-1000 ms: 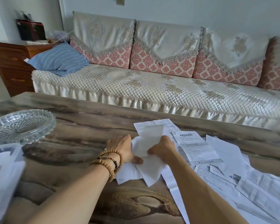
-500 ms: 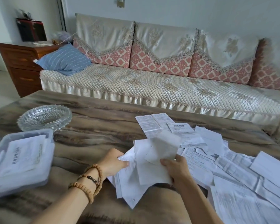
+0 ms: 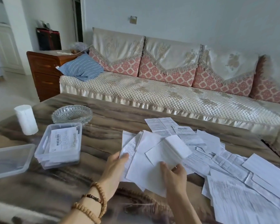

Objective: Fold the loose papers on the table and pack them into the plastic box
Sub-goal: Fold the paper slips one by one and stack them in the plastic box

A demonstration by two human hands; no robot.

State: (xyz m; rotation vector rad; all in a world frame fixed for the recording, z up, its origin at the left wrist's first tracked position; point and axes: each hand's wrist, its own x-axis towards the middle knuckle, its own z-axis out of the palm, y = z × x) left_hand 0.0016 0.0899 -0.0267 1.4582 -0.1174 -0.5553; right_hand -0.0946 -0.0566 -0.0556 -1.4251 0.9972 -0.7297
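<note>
Both my hands hold a bunch of white papers [image 3: 145,168] just above the brown table [image 3: 103,143]. My left hand [image 3: 116,167] pinches the bunch at its left edge, thumb on top. My right hand [image 3: 174,173] grips the lower right, under a smaller folded sheet [image 3: 170,149] that curls up on top. The clear plastic box [image 3: 58,146] stands to the left of my hands and has folded printed papers in it. Many loose printed papers [image 3: 233,175] lie spread over the right part of the table.
The box's clear lid [image 3: 10,160] lies at the far left. Behind the box stand a glass dish [image 3: 72,113] and a white paper roll [image 3: 26,119]. A long sofa [image 3: 168,94] runs along the table's far side, with a wooden cabinet [image 3: 44,73] at its left end.
The view has swung left and back, so the box, lid and roll now show fully. My hands have lifted the bunch of papers and carried it a little toward the box.
</note>
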